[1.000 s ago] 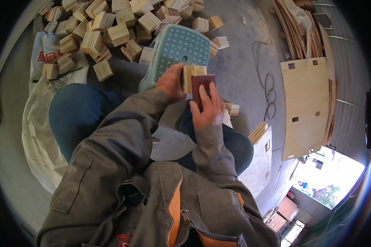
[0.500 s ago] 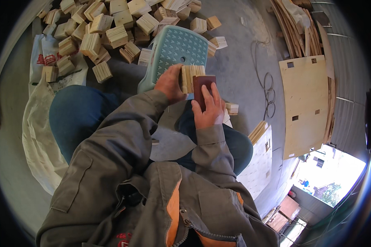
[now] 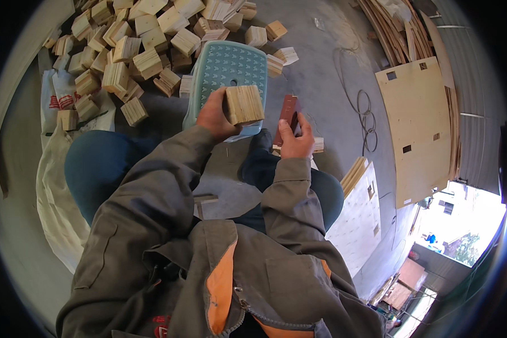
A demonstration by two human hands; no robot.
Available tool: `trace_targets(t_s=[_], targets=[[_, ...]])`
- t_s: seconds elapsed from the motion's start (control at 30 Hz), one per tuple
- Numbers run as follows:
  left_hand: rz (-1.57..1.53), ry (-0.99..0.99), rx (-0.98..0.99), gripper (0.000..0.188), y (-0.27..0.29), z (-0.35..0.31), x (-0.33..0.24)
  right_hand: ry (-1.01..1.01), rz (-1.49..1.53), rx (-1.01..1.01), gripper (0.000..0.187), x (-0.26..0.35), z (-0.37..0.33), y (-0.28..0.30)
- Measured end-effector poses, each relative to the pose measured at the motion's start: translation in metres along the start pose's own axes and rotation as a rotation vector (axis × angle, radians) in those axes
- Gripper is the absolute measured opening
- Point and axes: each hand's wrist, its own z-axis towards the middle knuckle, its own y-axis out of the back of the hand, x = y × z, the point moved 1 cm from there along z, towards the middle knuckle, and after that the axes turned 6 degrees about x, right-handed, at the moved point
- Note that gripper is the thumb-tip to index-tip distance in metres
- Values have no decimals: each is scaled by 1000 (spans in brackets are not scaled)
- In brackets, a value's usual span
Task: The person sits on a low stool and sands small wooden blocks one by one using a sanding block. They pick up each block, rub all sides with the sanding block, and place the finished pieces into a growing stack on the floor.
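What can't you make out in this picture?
Head view:
- Block, left side: covered by the left hand
- Red pad, part: behind the right hand
- Stool, part of seat: behind the block
- Pile, far end: cut off by top edge
- Doorway, outdoors: washed out by glare

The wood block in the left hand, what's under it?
Below the block, held by the left hand, the blue-green stool shows around it. Block and hand cover part of the stool's top, so I can't tell whether they touch it.
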Motion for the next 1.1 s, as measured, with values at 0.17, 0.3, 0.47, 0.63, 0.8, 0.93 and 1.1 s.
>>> trace_targets(t_s=[0.17, 0.3, 0.47, 0.63, 0.8, 0.93, 1.1], targets=[[-129, 17, -186, 98, 21, 4, -38, 164, -186, -44, 68, -11, -7, 1], [-563, 173, -312, 73, 61, 11, -52, 144, -264, 66, 70, -11, -11, -19], [-789, 450, -432, 42, 116, 8, -64, 195, -352, 199, 74, -7, -12, -46], [-844, 436, -388, 31, 143, -3, -95, 300, -441, 243, 79, 8, -15, -71], [-826, 329, -277, 28, 177, 2, -117, 416, -422, 253, 80, 15, -17, -99], [-756, 226, -127, 30, 220, 13, -110, 398, -417, 368, 85, 20, -26, -118], [-748, 350, -274, 31, 211, 14, -100, 299, -500, 473, 87, 30, -28, -115]])
